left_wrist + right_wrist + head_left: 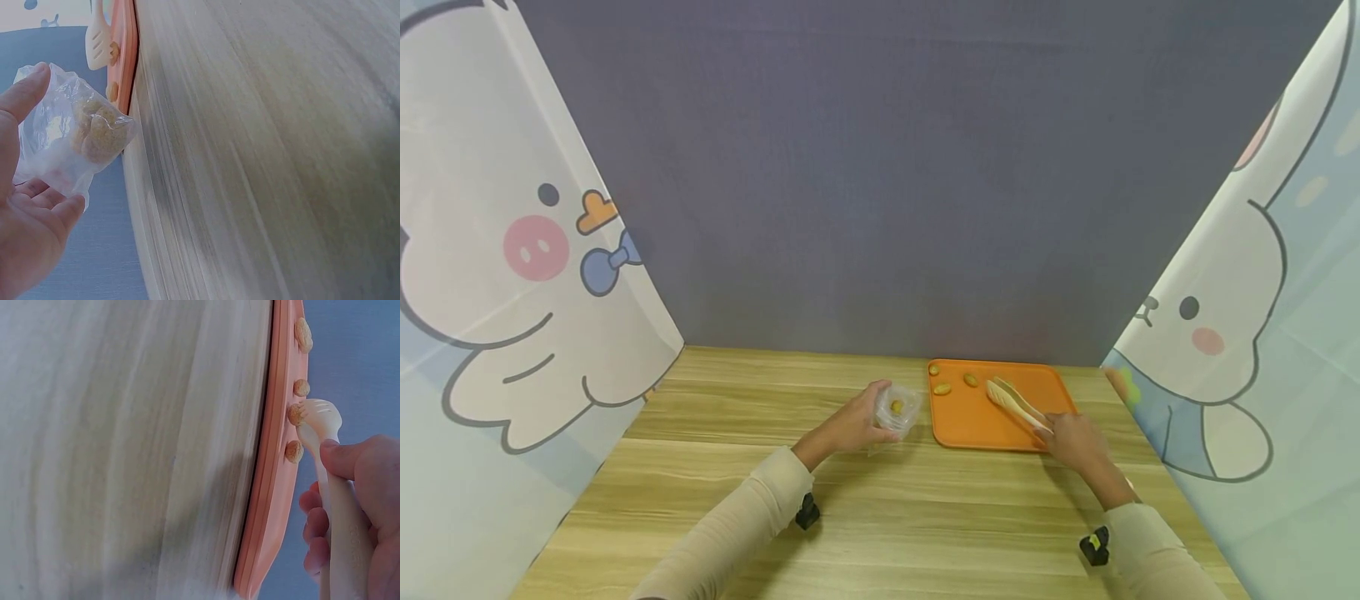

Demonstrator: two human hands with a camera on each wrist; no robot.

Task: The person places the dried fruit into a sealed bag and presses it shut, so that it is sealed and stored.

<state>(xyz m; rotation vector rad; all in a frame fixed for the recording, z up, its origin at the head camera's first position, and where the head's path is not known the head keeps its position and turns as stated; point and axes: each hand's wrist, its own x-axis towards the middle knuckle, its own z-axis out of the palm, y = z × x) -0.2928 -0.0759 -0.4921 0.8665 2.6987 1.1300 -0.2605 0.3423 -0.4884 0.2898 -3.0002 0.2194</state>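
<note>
My left hand [856,421] holds a clear plastic bag [53,134] between thumb and fingers, left of the tray. Several tan, rough, walnut-like pieces [103,134] lie inside the bag. My right hand [1075,442] grips cream-coloured plastic tongs [1018,407] by the handles, with their slotted heads over the orange tray [977,429]. Several more walnut-like pieces [942,388] rest on the tray's left part. In the right wrist view, one piece [295,414] appears right beside the tong heads; whether they touch it I cannot tell.
Under everything is a wood-grain table [880,517]. A dark grey panel [880,183] rises behind it. Cartoon-printed panels flank the left [512,333] and right [1262,375] sides. The tray sits near the table's back edge.
</note>
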